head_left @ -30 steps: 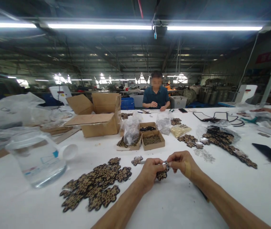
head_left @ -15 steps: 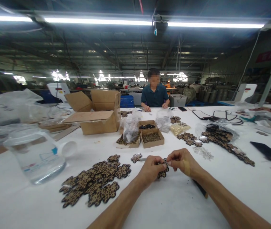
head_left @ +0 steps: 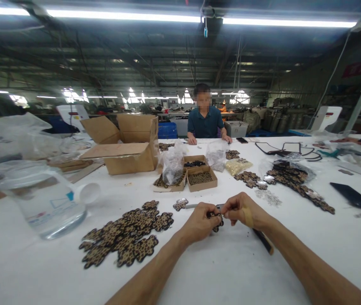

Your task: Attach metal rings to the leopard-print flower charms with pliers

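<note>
My left hand (head_left: 203, 220) is closed on a leopard-print patch (head_left: 217, 224) with a scalloped dark edge, held just above the white table. Fingers of my right hand (head_left: 242, 210) pinch at the upper edge of that patch; whatever small piece may be between them is too small to make out. Tape wraps a part of the right hand near the thumb. Beneath my right forearm lies a dark tool handle (head_left: 263, 242) with a light end. To the left spreads a pile of similar patches (head_left: 126, 233), and a single patch (head_left: 180, 204) lies beyond my left hand.
Small cardboard trays (head_left: 202, 178) of metal bits stand ahead, near a large open carton (head_left: 132, 159). A clear plastic jug (head_left: 50, 207) is at left. More patches (head_left: 294, 180) and a dark flat tablet-like object (head_left: 354, 196) lie right. A co-worker (head_left: 205, 120) sits opposite.
The view has shifted slightly, so most things sit a little higher. Both my hands stay together at the patch. The co-worker's hands have moved farther apart.
</note>
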Tool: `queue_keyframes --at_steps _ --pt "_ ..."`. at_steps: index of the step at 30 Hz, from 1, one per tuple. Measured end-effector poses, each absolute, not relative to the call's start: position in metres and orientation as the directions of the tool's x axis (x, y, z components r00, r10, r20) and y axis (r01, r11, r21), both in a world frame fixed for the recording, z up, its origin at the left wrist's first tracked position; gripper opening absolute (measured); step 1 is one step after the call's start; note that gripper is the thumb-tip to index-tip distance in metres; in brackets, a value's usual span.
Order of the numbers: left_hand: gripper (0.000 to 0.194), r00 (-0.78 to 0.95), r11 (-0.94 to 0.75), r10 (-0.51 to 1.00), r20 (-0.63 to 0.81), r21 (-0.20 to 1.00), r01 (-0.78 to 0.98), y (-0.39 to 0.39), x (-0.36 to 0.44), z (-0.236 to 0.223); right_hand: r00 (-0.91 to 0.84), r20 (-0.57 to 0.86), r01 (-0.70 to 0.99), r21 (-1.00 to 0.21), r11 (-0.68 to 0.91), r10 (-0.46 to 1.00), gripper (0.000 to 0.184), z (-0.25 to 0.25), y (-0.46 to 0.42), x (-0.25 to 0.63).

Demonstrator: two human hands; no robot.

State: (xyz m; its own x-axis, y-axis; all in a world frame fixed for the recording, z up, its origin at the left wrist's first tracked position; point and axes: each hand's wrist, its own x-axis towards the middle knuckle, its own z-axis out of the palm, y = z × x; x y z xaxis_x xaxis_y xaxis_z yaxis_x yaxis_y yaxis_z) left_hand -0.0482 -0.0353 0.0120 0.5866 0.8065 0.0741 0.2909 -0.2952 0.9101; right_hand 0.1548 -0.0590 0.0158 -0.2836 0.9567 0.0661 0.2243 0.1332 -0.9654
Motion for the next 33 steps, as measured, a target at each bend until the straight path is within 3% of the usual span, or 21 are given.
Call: queue_keyframes --at_steps 6,14,21,33 --pt "0.017 0.592 -0.276 0.804 0.060 0.919 0.282 -0.036 -0.048 0.012 -0.287 0.078 0.264 -0.952 0.157 0.955 0.020 0.016 -0.060 0.154" --pt "0.021 0.532 0.049 0.846 -0.036 0.999 -0.011 -0.034 -0.043 0.007 -0.251 0.004 0.183 -0.982 0.051 0.968 0.019 0.018 -0.060 0.152" --pt "0.018 0.541 0.180 0.835 -0.101 0.979 -0.095 -0.034 -0.045 0.014 -0.282 0.205 0.275 -0.919 0.284 0.937 0.016 0.016 -0.058 0.151" --pt "0.017 0.543 0.255 0.827 -0.145 0.958 -0.134 -0.037 -0.047 0.017 -0.284 0.270 0.269 -0.899 0.346 0.920 0.020 0.019 -0.065 0.149"
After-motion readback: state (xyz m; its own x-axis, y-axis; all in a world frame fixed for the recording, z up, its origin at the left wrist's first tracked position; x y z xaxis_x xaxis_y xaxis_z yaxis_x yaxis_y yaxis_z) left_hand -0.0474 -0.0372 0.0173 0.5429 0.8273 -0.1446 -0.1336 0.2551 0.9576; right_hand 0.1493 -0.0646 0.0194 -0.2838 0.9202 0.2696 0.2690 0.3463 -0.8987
